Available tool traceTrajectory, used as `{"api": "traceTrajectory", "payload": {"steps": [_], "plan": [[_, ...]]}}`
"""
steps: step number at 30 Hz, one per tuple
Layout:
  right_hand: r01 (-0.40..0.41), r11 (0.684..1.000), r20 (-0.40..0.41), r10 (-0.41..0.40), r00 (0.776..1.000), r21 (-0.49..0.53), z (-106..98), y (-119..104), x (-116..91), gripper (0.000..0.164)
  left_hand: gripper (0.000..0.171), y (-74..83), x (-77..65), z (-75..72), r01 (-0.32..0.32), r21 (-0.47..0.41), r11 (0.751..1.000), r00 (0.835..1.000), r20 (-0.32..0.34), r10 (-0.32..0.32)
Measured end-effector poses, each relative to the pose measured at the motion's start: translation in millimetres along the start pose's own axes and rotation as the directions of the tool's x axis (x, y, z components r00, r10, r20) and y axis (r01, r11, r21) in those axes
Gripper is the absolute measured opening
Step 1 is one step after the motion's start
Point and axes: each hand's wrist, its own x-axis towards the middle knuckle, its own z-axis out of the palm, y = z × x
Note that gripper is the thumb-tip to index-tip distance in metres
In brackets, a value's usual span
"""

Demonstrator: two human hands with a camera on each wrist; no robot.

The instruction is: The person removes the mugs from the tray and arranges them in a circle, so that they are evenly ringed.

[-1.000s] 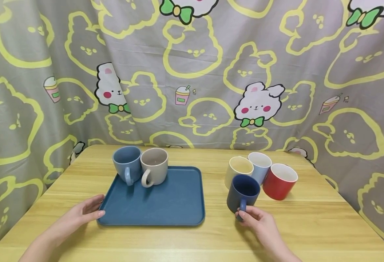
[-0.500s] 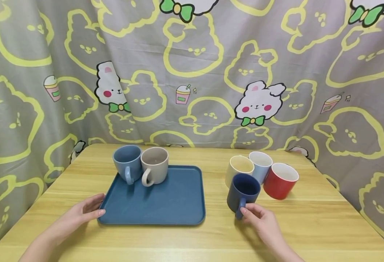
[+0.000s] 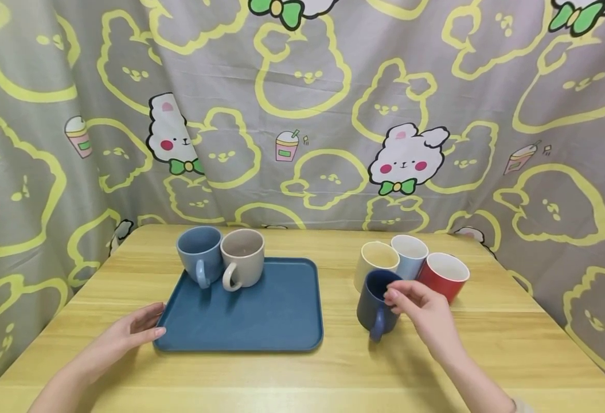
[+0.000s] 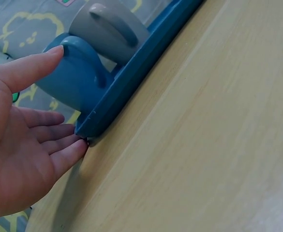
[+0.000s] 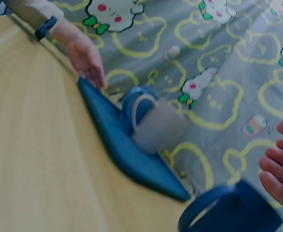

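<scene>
Left hand (image 3: 129,332), fingers relaxed, at the single tray (image 3: 261,321); two riding it, blue mug (image 3: 195,258), beige mug (image 3: 250,261)! Across the tabletop (image 3: 281,381), four more: yellow mug (image 3: 368,276), navy mug (image 3: 370,312) in front, pale-blue mug (image 3: 410,267); right hand (image 3: 428,312), loosely bent, has just released navy, gripping nothing (it partly hides the red mug (image 3: 448,284)).

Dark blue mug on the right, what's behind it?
Behind the dark blue mug stands the yellow cup, with the light blue cup farther back, to the right. The dark blue mug covers part of the yellow cup's lower front, which can't be seen.
</scene>
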Motion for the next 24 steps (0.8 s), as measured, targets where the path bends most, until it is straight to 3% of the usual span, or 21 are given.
{"api": "traceTrajectory", "payload": {"steps": [6,15,24], "plan": [[-0.004,0.999,0.099,0.000,0.995,0.033,24.9,-20.9,24.6,0.025,0.071,1.2,-1.2,0.0,-0.017,-0.009,1.000,1.000,-0.002,0.017],[-0.069,0.988,0.261,0.031,0.965,0.136,86.7,-39.5,49.0,0.027,0.072,1.1,-1.8,-0.5,-0.003,-0.006,1.000,1.000,-0.003,0.002],[-0.067,0.981,0.462,-0.025,0.886,0.181,153.1,-33.1,58.9,0.029,0.072,2.3,-1.4,0.0,-0.004,0.003,1.000,1.000,-0.008,0.004]]}}
